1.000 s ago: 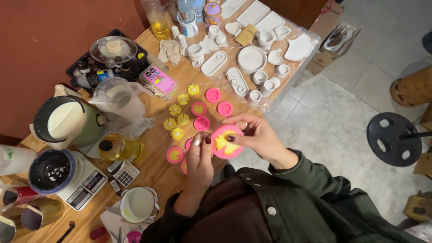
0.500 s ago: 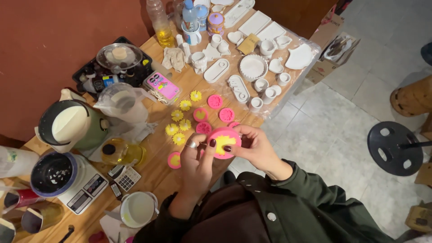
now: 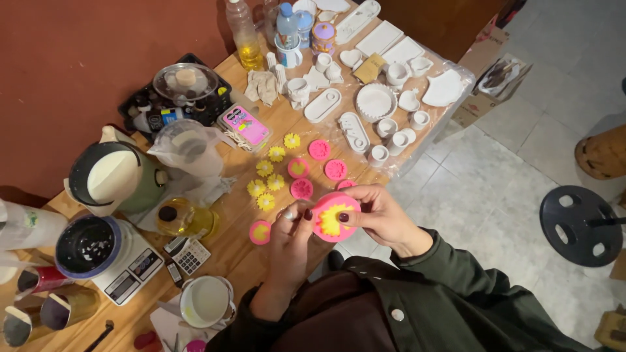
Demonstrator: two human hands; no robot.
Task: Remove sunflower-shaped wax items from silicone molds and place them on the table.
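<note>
Both my hands hold a round pink mould (image 3: 334,217) with a yellow flower-shaped cast inside it, just above the wooden table's (image 3: 235,221) near edge. My right hand (image 3: 381,218) grips the mould's right side. My left hand (image 3: 293,238) pinches its left rim with the fingertips. On the table beyond lie several yellow flower casts (image 3: 267,184) and several smaller pink moulds (image 3: 319,150). One pink mould with a yellow filling (image 3: 260,232) lies just left of my left hand.
White ceramic dishes and cups (image 3: 376,101) on plastic sheet fill the table's far right. A jug of white liquid (image 3: 111,176), a scale with a dark bowl (image 3: 98,251), a calculator (image 3: 189,254), bottles (image 3: 242,32) and a white cup (image 3: 205,301) crowd the left. A black stool (image 3: 574,225) stands on the tiled floor.
My hands keep the pink mould while the view shifts slightly; the left fingers have moved along its rim. The things on the table have not moved.
</note>
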